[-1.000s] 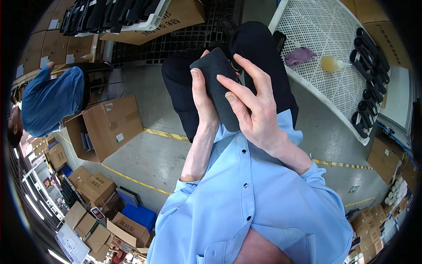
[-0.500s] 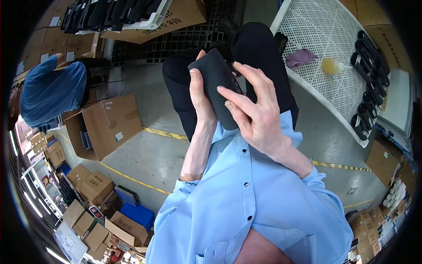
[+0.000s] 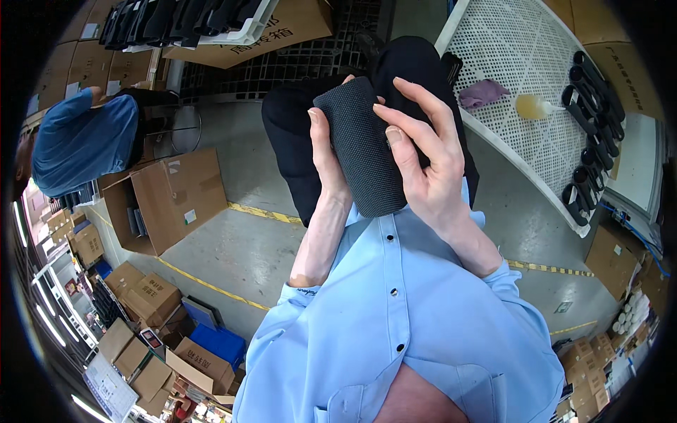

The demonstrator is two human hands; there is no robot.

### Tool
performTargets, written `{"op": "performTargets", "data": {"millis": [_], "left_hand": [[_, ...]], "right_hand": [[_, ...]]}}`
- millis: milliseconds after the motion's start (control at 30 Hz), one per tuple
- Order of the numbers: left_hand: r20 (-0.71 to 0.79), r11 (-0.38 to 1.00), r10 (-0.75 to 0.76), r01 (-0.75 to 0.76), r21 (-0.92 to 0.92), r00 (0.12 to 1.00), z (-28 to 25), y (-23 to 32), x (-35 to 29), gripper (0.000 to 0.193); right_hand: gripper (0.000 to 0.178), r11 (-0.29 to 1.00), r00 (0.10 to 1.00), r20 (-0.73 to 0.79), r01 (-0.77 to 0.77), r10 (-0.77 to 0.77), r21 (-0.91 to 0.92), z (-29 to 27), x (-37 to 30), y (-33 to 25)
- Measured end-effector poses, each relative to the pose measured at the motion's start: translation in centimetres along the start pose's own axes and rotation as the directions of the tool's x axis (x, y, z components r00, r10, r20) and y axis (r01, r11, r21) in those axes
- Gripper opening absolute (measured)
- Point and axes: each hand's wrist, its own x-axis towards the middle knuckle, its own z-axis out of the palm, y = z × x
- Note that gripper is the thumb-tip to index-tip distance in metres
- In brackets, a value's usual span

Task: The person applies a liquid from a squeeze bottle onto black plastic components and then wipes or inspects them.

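Observation:
A dark grey cylinder covered in woven mesh (image 3: 363, 151), like a portable speaker's shell, is held tilted in front of my shirt and above my knees. My left hand (image 3: 330, 158) grips it from the left, thumb along its side and the other fingers mostly hidden behind it. By the cylinder's right edge is my right hand (image 3: 437, 166), fingers bent and apart. Its thumb and index fingertips are close to that edge; whether they touch it I cannot tell.
At the right stands a white perforated table (image 3: 508, 63) with a purple cloth (image 3: 483, 93), a bottle of yellowish liquid (image 3: 532, 106) and several black hollow parts (image 3: 596, 106). An open carton (image 3: 180, 201) lies left, near a person in blue (image 3: 88, 144). A tray of black parts (image 3: 180, 25) is far left.
The cylinder has rolled and shifted slightly right and toward me, showing more of its broad mesh side. My right fingers have lifted off the mesh and moved right.

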Motion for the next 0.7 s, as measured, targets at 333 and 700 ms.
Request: {"op": "performTargets", "data": {"millis": [333, 700], "left_hand": [[0.025, 0.996, -0.03, 0.028, 0.09, 0.999, 0.6, 0.0, -0.6, 0.079], [0.026, 0.998, -0.065, 0.066, -0.016, 0.998, 0.3, -0.9, -0.5, 0.083]], "right_hand": [[0.034, 0.989, 0.994, -0.013, 0.106, -0.108, -0.099, 1.6, 0.2, 1.0], [0.036, 0.986, 0.998, -0.025, 0.059, -0.064, -0.153, 1.9, -0.3, 0.5]]}}
